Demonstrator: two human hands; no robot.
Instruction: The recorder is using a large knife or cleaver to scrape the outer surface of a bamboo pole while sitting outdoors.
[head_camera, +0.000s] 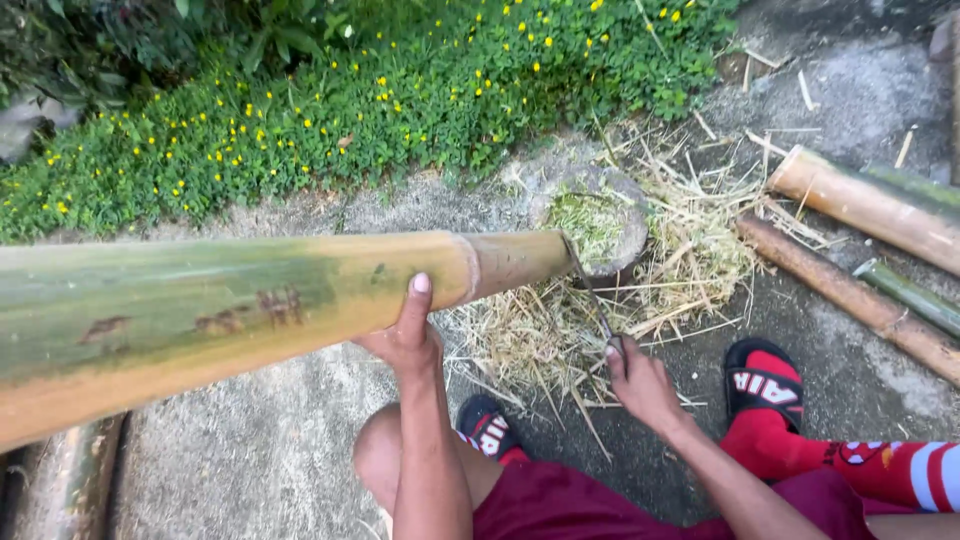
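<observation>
A thick green and yellow bamboo pole (240, 305) stretches from the left edge to a round wooden block (598, 225), on which its cut end rests. My left hand (408, 335) holds the pole from below, thumb pressed up against its side. My right hand (640, 382) grips the handle of a thin-bladed knife (588, 288), whose blade reaches up to the pole's end. Bamboo shavings (560, 330) are heaped on the ground under the blade.
Several more bamboo poles (860, 200) lie on the concrete at the right. My feet wear black and red slides (762, 378) with red socks. A bed of green plants with yellow flowers (380, 90) borders the far side.
</observation>
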